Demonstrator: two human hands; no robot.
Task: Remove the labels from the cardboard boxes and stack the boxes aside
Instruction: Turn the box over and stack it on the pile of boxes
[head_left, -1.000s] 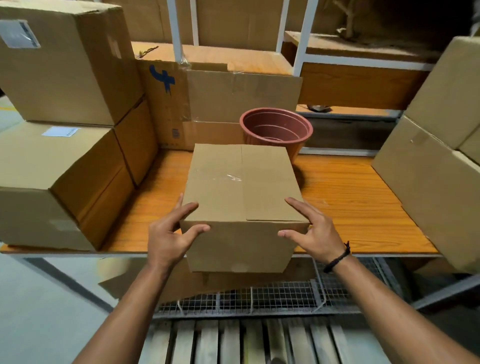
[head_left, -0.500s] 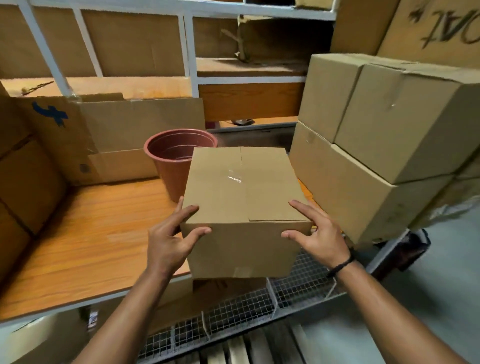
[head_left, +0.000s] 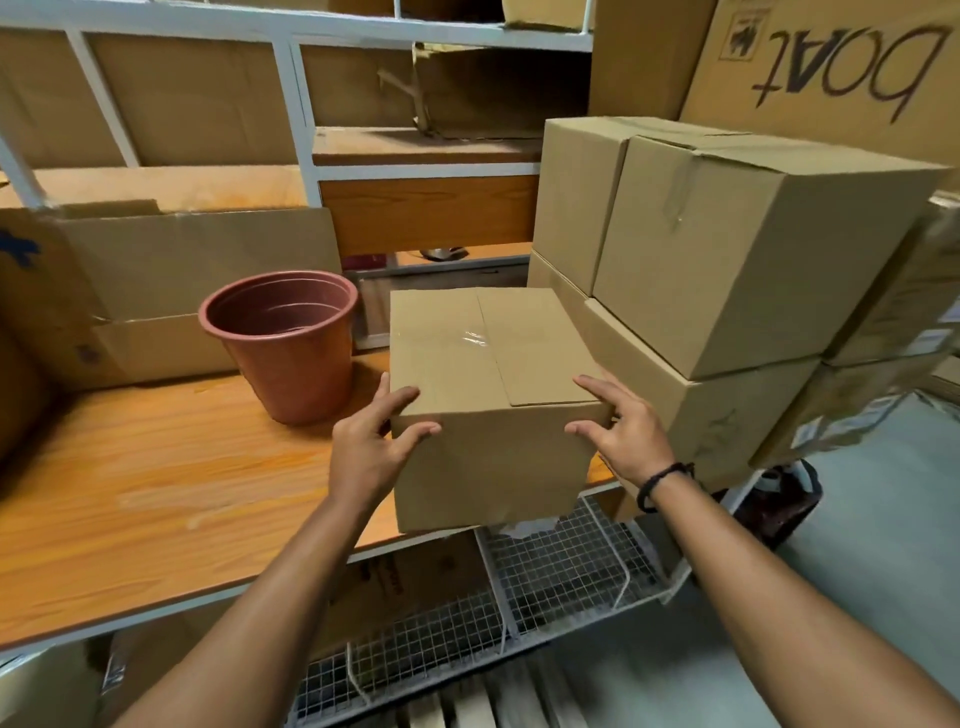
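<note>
Carrying calls for level, even pressure: the left hand (head_left: 363, 452) and right hand (head_left: 623, 436) each grip an opposite top corner of the small cardboard box (head_left: 488, 364), held over the front edge of the bench (head_left: 156, 493), with the stacked boxes (head_left: 727, 260) at 2 o'clock. Setting it squarely onto that stack should avoid toppling.

Storeroom: stacked cardboard boxes (head_left: 727, 249), metal shelving (head_left: 296, 104)

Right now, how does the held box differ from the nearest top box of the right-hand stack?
The held box is gripped at its corners by the left hand and right hand; the top stacked box rests untouched on another box. The held box looks smaller than the top stacked box. Both are plain brown, closed, no label showing.
</note>
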